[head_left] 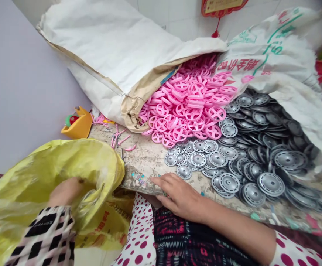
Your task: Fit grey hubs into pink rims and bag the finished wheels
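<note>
My left hand reaches into a yellow plastic bag at the lower left; its fingers are hidden inside. My right hand lies flat on the table's front edge, fingers stretched out, holding nothing, just below the nearest grey wheels. A heap of silver-grey plastic wheels spreads across the table's right half. Pink spoked wheels spill from a white sack at the back.
A second printed white sack lies over the grey wheels at the right. A yellow plastic piece sits at the table's far left. Loose pink scraps lie near it. A wall stands on the left.
</note>
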The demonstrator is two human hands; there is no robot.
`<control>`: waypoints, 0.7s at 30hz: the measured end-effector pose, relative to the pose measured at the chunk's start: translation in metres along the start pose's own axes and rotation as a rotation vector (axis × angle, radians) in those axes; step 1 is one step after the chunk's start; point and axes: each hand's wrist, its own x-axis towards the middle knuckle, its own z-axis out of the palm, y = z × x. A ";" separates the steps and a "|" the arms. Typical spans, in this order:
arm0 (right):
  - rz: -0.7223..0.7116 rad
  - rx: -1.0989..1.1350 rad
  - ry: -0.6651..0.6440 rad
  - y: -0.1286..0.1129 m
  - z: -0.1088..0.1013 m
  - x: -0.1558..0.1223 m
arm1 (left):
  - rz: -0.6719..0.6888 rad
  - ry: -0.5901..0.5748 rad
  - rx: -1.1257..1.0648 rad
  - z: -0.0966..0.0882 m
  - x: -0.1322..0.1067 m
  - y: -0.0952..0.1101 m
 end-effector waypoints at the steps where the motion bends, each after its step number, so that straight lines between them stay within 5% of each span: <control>1: 0.012 -0.011 0.022 0.003 0.001 -0.002 | -0.035 -0.022 0.117 -0.012 -0.005 0.009; 3: 0.044 -0.062 0.080 0.010 0.003 -0.006 | 0.010 0.113 0.168 -0.033 -0.021 0.038; 6: 0.110 -0.230 0.152 0.021 0.006 -0.010 | 0.304 0.305 -0.156 -0.041 -0.045 0.097; 10: 0.190 -0.468 0.176 0.030 0.007 -0.016 | 0.773 0.146 -0.332 0.000 -0.048 0.178; 14: 0.240 -0.531 0.164 0.036 0.004 -0.028 | 0.924 0.047 -0.233 0.053 -0.036 0.239; 17: 0.271 -0.545 0.157 0.040 0.002 -0.039 | 0.957 0.076 -0.062 0.073 -0.032 0.267; 21: 0.300 -0.612 0.154 0.046 0.001 -0.042 | 1.005 0.069 0.045 0.076 -0.031 0.281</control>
